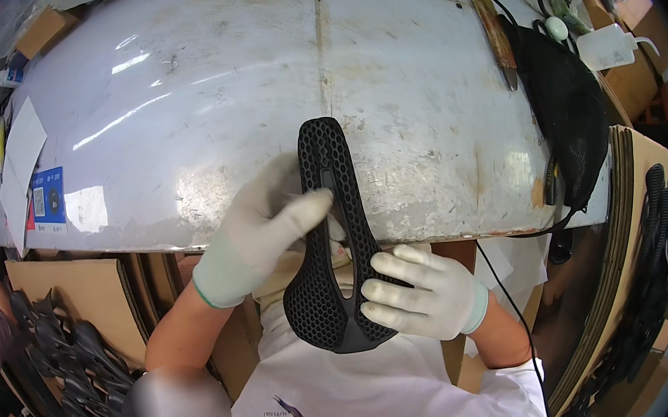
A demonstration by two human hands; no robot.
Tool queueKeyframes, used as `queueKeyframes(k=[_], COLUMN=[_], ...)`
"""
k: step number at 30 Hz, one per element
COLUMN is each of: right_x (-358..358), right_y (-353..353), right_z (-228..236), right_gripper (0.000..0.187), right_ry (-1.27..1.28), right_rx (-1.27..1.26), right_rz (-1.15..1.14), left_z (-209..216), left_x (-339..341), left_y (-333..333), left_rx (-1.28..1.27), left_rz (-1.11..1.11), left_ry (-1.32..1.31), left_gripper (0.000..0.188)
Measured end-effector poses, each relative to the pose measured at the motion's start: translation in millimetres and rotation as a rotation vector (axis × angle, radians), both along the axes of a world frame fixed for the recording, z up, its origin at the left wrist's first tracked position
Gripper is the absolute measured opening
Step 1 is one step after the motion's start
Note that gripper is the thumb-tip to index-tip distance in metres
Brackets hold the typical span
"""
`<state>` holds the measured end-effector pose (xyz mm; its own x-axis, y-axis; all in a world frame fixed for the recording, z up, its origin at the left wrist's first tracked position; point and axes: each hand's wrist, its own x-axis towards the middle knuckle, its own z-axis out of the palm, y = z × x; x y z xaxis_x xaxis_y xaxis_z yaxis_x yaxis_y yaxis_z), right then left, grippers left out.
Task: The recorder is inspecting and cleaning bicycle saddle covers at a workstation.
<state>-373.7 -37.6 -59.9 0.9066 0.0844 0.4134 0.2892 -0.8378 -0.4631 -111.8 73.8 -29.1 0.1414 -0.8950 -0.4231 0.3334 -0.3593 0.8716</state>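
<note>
I count two gloved hands, my left hand [257,234] and right hand [423,291], one black saddle [313,308] between them, one squeeze bottle [605,48] far right, one blue card [53,186] left.

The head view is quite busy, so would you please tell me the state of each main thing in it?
Bicycle saddle: held in both hands, honeycomb side showing, narrow nose pointing away.
Left hand: gloved, gripping near the nose.
Right hand: gloved, gripping the wide rear.
Tabletop: scuffed, stained.
Long wooden object: lying on the tabletop.
White bottle: bent spout fitted.
</note>
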Motion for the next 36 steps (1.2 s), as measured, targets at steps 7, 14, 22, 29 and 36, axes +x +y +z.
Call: queueKeyframes(k=[7,14,22,29,36], right_x=[-8.4,-18.2,-14.4,13.7,21.9], right_y=[20.2,26.3,40.7,19.0,33.1], right_z=[4.9,6.1,6.1,19.4,25.5], right_gripper=[0.030,0.033,0.077,0.052,0.067], right_ry=[-0.031,0.000,-0.095,0.628,0.616], right_rx=[0.070,0.162,0.754,1.345,1.191], right_rz=[-0.002,0.064,-0.054,-0.221,-0.141], left_z=[-0.8,14.6,32.5,35.9,42.0], left_x=[-18.0,-25.4,-36.2,-46.8,-39.1], left_y=[23.0,38.2,60.9,56.5,63.5], left_rx=[0.136,0.070,0.128,0.157,0.190], left_rz=[0.053,0.089,0.006,-0.236,-0.227], left_ry=[-0.291,-0.099,0.080,-0.099,-0.178], left_gripper=[0.056,0.066,0.078,0.076,0.073])
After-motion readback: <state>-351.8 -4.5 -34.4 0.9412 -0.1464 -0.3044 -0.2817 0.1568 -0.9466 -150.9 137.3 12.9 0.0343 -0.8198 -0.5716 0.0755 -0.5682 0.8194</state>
